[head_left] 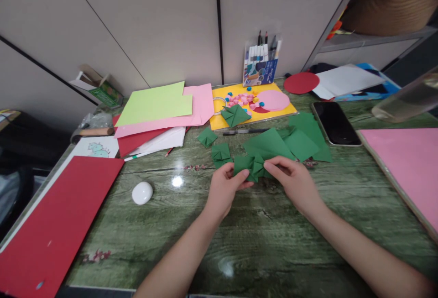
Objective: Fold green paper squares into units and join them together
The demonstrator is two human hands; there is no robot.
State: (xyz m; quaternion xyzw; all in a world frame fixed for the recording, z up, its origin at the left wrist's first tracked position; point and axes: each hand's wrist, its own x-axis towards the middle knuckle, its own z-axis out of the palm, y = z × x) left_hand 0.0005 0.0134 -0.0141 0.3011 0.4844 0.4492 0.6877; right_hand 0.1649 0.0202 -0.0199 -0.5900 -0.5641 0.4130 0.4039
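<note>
Between my two hands is a piece of folded green paper, raised a little over the table. My left hand pinches its left side, thumb on top and fingers beneath. At its right side my right hand grips a folded flap between thumb and fingertips. Other green folded pieces lie just beyond: one square by my left hand, a smaller square, and another on the yellow sheet's edge. Loose green paper sheets overlap behind my right hand.
A black phone and pink paper lie to the right. Pink pompom-like bits sit on a yellow sheet below a marker pack. Leftward are a white round object, red paper and a light-green sheet.
</note>
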